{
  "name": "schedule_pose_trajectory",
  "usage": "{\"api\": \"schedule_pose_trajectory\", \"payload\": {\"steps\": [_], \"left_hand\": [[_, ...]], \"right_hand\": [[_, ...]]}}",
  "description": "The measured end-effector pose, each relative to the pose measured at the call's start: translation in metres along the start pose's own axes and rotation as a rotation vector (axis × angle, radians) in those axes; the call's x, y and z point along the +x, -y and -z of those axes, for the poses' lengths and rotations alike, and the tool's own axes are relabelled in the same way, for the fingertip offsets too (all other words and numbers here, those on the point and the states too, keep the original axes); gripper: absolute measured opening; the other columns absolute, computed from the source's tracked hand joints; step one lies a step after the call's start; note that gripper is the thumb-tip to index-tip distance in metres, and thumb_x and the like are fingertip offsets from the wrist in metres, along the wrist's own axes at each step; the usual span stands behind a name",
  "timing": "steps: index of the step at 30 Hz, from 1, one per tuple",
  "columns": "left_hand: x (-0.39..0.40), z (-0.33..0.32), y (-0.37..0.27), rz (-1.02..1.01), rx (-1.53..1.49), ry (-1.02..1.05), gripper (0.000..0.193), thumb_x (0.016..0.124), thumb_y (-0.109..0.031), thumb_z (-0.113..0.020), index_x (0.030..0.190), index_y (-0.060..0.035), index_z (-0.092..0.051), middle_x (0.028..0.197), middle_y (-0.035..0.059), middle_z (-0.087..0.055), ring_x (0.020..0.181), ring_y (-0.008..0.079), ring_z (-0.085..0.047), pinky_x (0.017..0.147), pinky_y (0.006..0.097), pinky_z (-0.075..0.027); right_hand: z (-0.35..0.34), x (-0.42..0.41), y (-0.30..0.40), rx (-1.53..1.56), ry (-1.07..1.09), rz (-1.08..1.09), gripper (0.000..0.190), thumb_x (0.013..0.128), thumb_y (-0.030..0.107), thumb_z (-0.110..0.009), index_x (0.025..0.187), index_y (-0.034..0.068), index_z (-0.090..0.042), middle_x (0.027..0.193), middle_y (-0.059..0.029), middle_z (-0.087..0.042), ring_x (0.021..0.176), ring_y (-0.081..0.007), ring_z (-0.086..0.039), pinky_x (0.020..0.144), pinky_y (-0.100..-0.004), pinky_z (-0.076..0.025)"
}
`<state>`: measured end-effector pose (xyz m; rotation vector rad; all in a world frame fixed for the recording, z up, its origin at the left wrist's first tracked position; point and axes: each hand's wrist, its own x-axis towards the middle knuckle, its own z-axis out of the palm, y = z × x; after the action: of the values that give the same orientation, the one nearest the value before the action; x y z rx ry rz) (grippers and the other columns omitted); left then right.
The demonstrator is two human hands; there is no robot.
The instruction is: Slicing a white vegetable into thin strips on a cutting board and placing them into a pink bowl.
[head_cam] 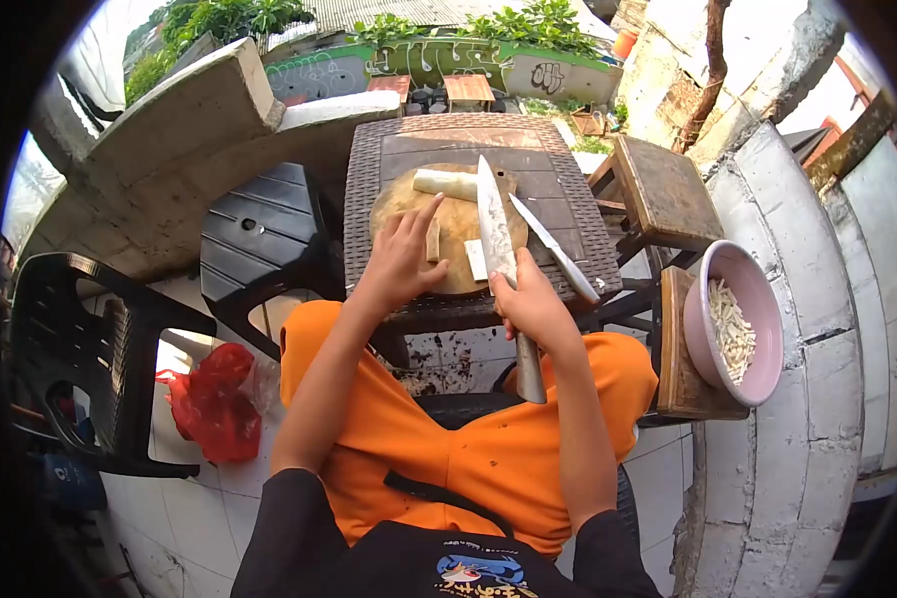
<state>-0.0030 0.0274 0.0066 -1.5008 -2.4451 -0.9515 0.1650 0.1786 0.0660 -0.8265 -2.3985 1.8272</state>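
My right hand (529, 303) grips a large kitchen knife (498, 232), its blade smeared with pale residue and pointing away from me over a round wooden cutting board (456, 224). Above the board's left side, my left hand (402, 254) has its fingers spread. A pale cut piece (433, 241) lies between its thumb and index finger; whether they touch it cannot be told. Farther back on the board rests a thick length of pale peeled root or stem (448, 183), partly behind the blade. A flat white piece (476, 259) sits just left of the blade.
A smaller knife (557, 250) lies on the brown woven-pattern table (575, 202), right of the board. At the right, a pink basin (766, 336) with pale cut sticks (731, 329) leans on a wooden stool (676, 351). A black plastic stool (261, 217) and red plastic bag (220, 407) are at left.
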Motion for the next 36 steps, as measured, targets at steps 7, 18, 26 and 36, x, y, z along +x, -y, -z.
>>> {"api": "schedule_pose_trajectory", "payload": {"steps": [7,18,26,36], "left_hand": [[0.016,-0.007,-0.018,-0.122,0.06,0.164,0.102,0.081,-0.05,-0.077,0.162,-0.0181,-0.025,0.132,0.012,-0.062,0.14,0.0352,-0.039,0.118,0.0535,-0.02],[0.011,-0.022,-0.02,-0.083,-0.062,0.053,0.109,0.078,-0.054,-0.079,0.162,-0.0116,-0.025,0.119,0.0118,-0.067,0.132,0.032,-0.047,0.114,0.0518,-0.026],[0.012,-0.025,-0.019,-0.096,-0.061,0.021,0.11,0.074,-0.051,-0.083,0.161,-0.015,-0.026,0.117,0.0097,-0.07,0.129,0.0306,-0.051,0.111,0.0517,-0.028],[0.014,-0.022,-0.022,-0.078,-0.031,0.066,0.11,0.074,-0.05,-0.084,0.163,-0.0226,-0.025,0.118,0.0085,-0.071,0.13,0.0307,-0.05,0.113,0.0519,-0.028]], "right_hand": [[0.006,-0.01,-0.002,-0.177,-0.127,-0.047,0.026,0.102,0.017,-0.051,0.114,-0.002,-0.039,0.064,-0.0083,-0.055,0.044,-0.017,-0.055,0.04,-0.0336,-0.048],[-0.005,-0.009,-0.005,-0.451,-0.009,-0.061,0.018,0.103,0.013,-0.046,0.102,-0.004,-0.039,0.068,-0.021,-0.064,0.047,-0.0289,-0.063,0.045,-0.0404,-0.054],[-0.006,-0.006,0.002,-0.5,0.047,-0.121,0.019,0.104,0.013,-0.045,0.101,-0.004,-0.039,0.067,-0.0201,-0.062,0.047,-0.0281,-0.062,0.044,-0.041,-0.053],[-0.002,-0.001,0.011,-0.445,0.105,-0.154,0.019,0.104,0.012,-0.043,0.105,-0.007,-0.039,0.069,-0.0153,-0.06,0.05,-0.0222,-0.06,0.046,-0.0381,-0.053]]}}
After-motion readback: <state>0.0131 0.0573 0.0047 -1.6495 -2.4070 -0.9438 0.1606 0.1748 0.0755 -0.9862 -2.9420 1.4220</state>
